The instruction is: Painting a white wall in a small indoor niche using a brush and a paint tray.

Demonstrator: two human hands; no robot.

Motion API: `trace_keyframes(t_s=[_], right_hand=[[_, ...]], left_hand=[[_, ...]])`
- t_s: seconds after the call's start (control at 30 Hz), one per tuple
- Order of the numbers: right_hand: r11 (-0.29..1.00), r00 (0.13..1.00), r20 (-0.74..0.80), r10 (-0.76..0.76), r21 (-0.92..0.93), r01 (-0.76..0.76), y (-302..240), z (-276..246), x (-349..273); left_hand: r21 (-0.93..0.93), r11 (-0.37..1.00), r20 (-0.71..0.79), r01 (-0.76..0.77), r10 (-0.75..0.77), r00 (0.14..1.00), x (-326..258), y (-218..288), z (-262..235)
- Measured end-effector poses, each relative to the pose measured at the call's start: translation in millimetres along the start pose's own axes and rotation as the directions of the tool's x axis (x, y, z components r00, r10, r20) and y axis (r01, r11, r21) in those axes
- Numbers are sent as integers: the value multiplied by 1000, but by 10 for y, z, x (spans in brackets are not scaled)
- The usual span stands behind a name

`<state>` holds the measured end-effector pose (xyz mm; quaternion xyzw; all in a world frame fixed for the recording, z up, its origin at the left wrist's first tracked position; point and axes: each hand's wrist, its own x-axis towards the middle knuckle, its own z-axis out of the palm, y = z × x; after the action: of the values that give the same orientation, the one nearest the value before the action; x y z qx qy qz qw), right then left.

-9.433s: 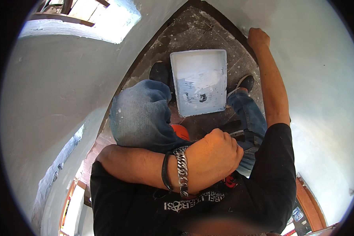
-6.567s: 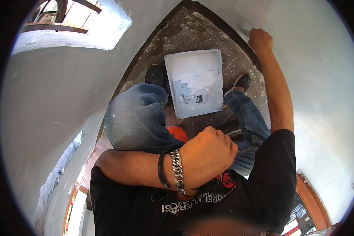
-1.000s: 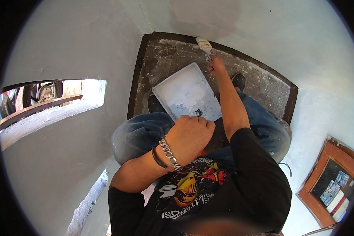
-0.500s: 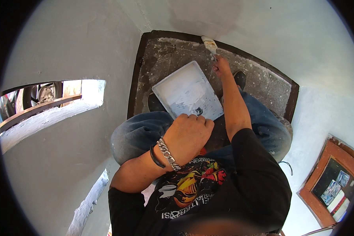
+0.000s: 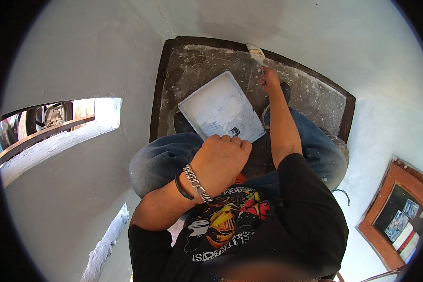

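Head view first; what is the right hand (image 5: 269,80) doing?

Its fingers are wrapped round the handle of a paintbrush (image 5: 256,52); the pale bristles point away from the person and reach the dark strip (image 5: 211,42) at the foot of the far wall (image 5: 324,47); whether they touch the wall itself, I cannot tell.

And the left hand (image 5: 222,160)?

Back upward, knuckles bent, in front of the black shirt (image 5: 310,216); the palm is hidden, so I cannot tell whether it is closed or holds anything; a silver chain bracelet (image 5: 196,184) and a black band (image 5: 183,187) circle the wrist.

Where does the tray (image 5: 204,89) sit?

On the paint-spotted floor (image 5: 188,70), askew between the dark shoes (image 5: 285,93); white paint (image 5: 219,99) coats its far part, while the near part shows grey-blue with a dark patch (image 5: 235,131); the left hand overlaps its near edge in view; the paintbrush is beyond it to the right, apart from it.
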<state>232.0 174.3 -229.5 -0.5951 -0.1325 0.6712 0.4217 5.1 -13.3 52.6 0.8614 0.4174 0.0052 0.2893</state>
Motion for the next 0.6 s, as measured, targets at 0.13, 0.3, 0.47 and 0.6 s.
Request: trace_keyframes(t_s=[0.13, 0.3, 0.47, 0.6], right_hand=[[998, 999, -14, -48, -43, 47, -31, -194, 72], [998, 995, -72, -62, 1, 62, -57, -212, -20], [996, 994, -93, -58, 55, 64, -151, -533, -11], [992, 985, -141, -103, 63, 113, -127, -517, -165]], left_hand=[[3, 1000, 16, -15, 15, 1000, 18, 11, -24], [-6, 1000, 12, -4, 4, 1000, -1, 6, 6], [-21, 999, -6, -30, 30, 1000, 33, 35, 7], [-6, 1000, -9, -31, 31, 999, 12, 39, 5]])
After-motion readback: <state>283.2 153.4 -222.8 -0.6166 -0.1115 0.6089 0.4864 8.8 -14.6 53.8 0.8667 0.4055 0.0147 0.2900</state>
